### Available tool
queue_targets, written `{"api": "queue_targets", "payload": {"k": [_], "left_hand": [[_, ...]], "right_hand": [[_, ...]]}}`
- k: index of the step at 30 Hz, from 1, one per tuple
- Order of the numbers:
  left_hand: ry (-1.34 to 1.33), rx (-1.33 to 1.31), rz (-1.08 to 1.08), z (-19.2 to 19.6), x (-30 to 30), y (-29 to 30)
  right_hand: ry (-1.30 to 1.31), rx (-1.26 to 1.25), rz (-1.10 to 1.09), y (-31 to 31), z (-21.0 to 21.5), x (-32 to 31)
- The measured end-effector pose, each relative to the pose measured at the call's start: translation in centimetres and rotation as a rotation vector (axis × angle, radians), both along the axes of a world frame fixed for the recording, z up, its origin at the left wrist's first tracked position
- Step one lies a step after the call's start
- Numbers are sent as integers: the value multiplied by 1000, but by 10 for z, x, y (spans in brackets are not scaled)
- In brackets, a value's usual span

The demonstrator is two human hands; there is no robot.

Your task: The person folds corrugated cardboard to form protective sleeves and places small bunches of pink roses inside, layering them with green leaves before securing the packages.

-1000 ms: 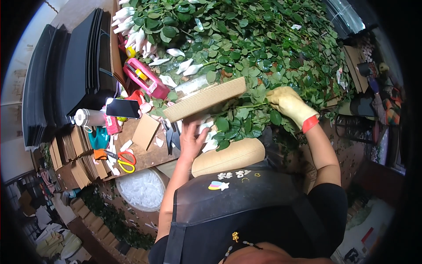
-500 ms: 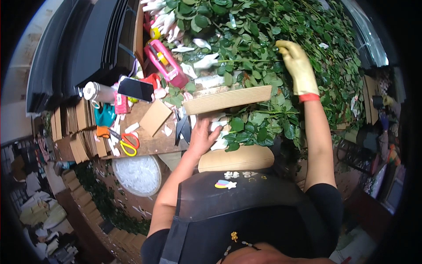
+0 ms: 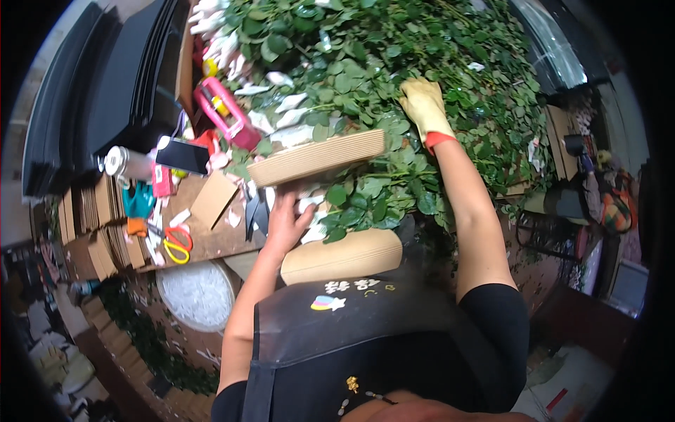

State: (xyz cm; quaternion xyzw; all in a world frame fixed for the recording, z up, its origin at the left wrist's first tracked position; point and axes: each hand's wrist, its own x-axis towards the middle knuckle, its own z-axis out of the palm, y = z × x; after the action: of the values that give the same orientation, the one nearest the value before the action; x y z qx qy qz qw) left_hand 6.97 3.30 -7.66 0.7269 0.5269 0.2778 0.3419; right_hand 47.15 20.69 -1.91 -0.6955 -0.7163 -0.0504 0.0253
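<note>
We have our bare left hand (image 3: 283, 221) near the front edge of the bench (image 3: 221, 243), at the lower side of a corrugated cardboard panel (image 3: 320, 158), its thumb beside white netted flower heads (image 3: 309, 204); the fingertips are hidden, so we cannot tell whether that grip is apart or clamped. Leafy rose stems (image 3: 373, 200) run rightward from those heads, between the panel and a curved cardboard piece (image 3: 341, 257) at the front edge. Our right hand (image 3: 423, 102), in a pale yellow rubber glove (image 3: 426, 119), reaches farther in, fingers bent down on the heap of rose foliage (image 3: 358, 77) covering the far part of the bench; we cannot tell whether its grip is together on a stem. Toward the left edge we see a pink tape dispenser (image 3: 242, 132), a smartphone (image 3: 181, 155) and, near the front left corner, scissors (image 3: 178, 246) with red and yellow handles.
</note>
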Motion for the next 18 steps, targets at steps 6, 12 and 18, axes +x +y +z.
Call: {"api": "queue_targets", "payload": {"k": [6, 12, 18], "left_hand": [[-16, -2, -20, 5, 0, -4], [-7, -38, 18, -5, -1, -8], [-19, -64, 6, -4, -4, -5]], "right_hand": [[-23, -47, 16, 45, 79, 11], [247, 111, 66, -20, 103, 17], [451, 442, 246, -136, 159, 2]]}}
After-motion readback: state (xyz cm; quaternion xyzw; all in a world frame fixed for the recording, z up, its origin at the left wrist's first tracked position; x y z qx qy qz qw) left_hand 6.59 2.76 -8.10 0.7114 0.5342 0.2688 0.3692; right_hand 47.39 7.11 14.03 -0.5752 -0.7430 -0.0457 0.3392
